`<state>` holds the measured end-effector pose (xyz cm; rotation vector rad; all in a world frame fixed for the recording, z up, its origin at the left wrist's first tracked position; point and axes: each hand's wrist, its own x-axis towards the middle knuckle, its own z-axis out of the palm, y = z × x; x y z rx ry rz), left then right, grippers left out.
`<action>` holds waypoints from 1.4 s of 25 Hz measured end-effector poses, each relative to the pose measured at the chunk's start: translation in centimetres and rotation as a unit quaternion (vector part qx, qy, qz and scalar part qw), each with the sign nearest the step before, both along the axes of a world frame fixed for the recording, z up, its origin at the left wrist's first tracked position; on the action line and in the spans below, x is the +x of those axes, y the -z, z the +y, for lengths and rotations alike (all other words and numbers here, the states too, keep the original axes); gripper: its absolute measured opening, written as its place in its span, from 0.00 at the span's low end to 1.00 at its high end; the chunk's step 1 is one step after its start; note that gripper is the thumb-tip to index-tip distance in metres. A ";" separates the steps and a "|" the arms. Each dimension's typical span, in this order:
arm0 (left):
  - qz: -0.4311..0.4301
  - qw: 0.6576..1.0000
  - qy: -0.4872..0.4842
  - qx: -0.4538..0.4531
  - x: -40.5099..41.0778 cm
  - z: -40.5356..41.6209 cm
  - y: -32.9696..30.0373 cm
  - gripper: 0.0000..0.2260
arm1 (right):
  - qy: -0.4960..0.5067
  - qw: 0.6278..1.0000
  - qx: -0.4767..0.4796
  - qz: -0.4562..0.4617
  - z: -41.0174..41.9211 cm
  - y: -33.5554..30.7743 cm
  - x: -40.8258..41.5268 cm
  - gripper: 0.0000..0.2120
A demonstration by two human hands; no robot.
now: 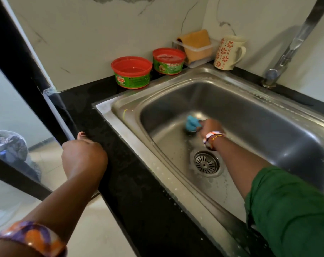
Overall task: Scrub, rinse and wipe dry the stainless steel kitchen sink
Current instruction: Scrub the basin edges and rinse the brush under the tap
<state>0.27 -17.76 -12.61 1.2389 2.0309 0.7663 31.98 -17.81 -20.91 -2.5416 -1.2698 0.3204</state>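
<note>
Your left hand (83,156) grips the edge of the black counter (138,182), fingers curled over it, beside the steel sink (250,115).

Down in the sink's basin, your right hand (210,127) holds a blue scrubber (192,123) pressed to the wet floor just beyond the drain (205,163); two red tubs (131,72) and a mug (229,52) stand behind the rim.

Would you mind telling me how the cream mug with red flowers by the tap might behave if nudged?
The cream mug with red flowers is tall and narrow, so it would probably tip rather than slide. It looks ceramic, so likely fragile and fairly heavy. It stands close to the steel sink's rim, so it might topple in.
</note>
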 end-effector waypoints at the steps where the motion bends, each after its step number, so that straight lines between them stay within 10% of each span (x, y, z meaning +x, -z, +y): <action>1: 0.015 1.000 0.004 0.001 0.1 0.0 -0.2 0.18 | 0.048 0.996 -0.034 -0.062 -1.2 -0.8 1.4 0.15; 5: 0.003 1.000 -0.029 -0.008 0.2 0.4 -0.3 0.21 | -0.019 0.921 -0.306 -0.242 -5.3 -4.6 1.4 0.17; 11: -0.033 0.997 -0.067 -0.018 0.1 1.2 -0.2 0.22 | -0.148 0.811 -0.539 -0.173 -9.6 -7.3 -3.5 0.11; 19: -0.086 0.994 -0.069 -0.006 -0.2 1.4 0.2 0.21 | -0.081 0.942 -0.226 0.237 -3.0 -4.3 -8.5 0.14; 24: -0.090 0.995 -0.048 0.006 -0.4 1.6 0.6 0.21 | 0.021 0.981 -0.044 0.189 2.0 -2.0 -9.6 0.15; 26: -0.095 0.995 -0.043 0.003 -0.4 1.4 0.1 0.20 | 0.093 0.974 -0.007 0.209 2.0 -3.0 -8.7 0.15; 31: -0.113 0.993 -0.039 0.008 -0.6 0.9 -0.8 0.19 | 0.069 0.822 0.124 0.552 -3.9 -9.6 -11.2 0.06; 35: -0.128 0.991 -0.034 -0.006 -0.6 0.7 -1.0 0.19 | -0.049 0.900 0.033 0.432 -9.9 -15.7 -12.8 0.06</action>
